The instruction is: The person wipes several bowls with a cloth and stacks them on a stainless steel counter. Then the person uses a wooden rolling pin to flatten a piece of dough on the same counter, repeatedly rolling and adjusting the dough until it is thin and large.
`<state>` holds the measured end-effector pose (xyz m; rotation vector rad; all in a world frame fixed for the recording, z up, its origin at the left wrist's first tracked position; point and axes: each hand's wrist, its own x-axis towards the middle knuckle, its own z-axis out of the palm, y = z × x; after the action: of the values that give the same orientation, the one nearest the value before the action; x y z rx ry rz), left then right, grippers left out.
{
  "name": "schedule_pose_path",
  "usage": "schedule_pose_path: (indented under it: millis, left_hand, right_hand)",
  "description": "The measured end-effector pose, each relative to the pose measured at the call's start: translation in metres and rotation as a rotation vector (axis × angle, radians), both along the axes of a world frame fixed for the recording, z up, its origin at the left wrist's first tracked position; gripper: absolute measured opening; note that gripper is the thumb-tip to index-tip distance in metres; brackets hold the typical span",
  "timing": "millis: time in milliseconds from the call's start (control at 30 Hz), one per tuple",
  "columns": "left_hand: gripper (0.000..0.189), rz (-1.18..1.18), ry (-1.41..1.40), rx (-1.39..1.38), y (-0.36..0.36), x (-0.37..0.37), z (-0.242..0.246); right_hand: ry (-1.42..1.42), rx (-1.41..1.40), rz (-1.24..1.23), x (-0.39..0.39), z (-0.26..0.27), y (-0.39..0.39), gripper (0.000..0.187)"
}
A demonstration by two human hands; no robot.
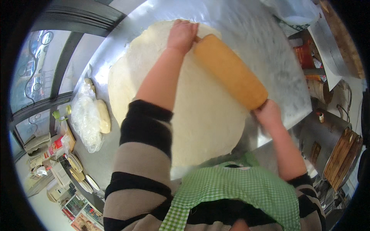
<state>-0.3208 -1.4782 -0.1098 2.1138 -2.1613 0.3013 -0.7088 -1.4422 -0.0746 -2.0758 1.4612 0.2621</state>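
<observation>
A thick wooden rolling pin [231, 72] lies slantwise over the right part of a broad, thin sheet of dough [202, 124]. My left hand [182, 36] grips the handle at the pin's far end, above the sheet's far edge. At the near right end, my right hand [267, 114] is closed around the other handle, beside the dough's right edge. Both handles are mostly hidden by my fingers. The sheet spreads over a shiny metal worktop [277, 72] and reaches close to my green checked apron [231, 184].
To the left, a clear plastic bag [86, 121] lies against a lump of dough [104, 117]. Plates [75, 163] are stacked farther down that side, and a window [31, 69] borders it. A large metal pot [326, 138] with a wooden lid [342, 158] stands at the right.
</observation>
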Motion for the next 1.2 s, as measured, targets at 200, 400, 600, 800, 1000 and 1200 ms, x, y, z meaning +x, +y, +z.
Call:
schedule_pose_path:
  millis: [200, 400, 600, 800, 1000, 1200]
  left_hand:
    - [0.018, 0.064, 0.202, -0.009, -0.016, -0.037, 0.020]
    - [0.018, -0.007, 0.155, 0.010, 0.140, -0.015, 0.059]
    - [0.037, 0.376, 0.289, 0.414, 0.315, -0.049, 0.049]
    - [0.032, 0.217, 0.328, 0.095, 0.275, -0.054, 0.017]
    - [0.035, 0.170, 0.400, 0.000, 0.173, -0.073, 0.017]
    - [0.034, 0.113, 0.357, -0.103, 0.077, -0.081, -0.010]
  right_hand:
    - [0.038, -0.128, 0.082, -0.021, 0.021, -0.038, 0.031]
    - [-0.161, 0.103, 0.139, -0.040, 0.030, 0.092, 0.032]
    - [-0.135, 0.338, 0.295, -0.051, 0.010, 0.218, 0.029]
    - [-0.083, 0.227, 0.179, -0.059, 0.001, 0.220, 0.029]
    - [-0.007, 0.123, 0.045, -0.065, 0.015, 0.145, 0.029]
    - [0.059, 0.028, -0.017, -0.078, 0.011, 0.047, 0.031]
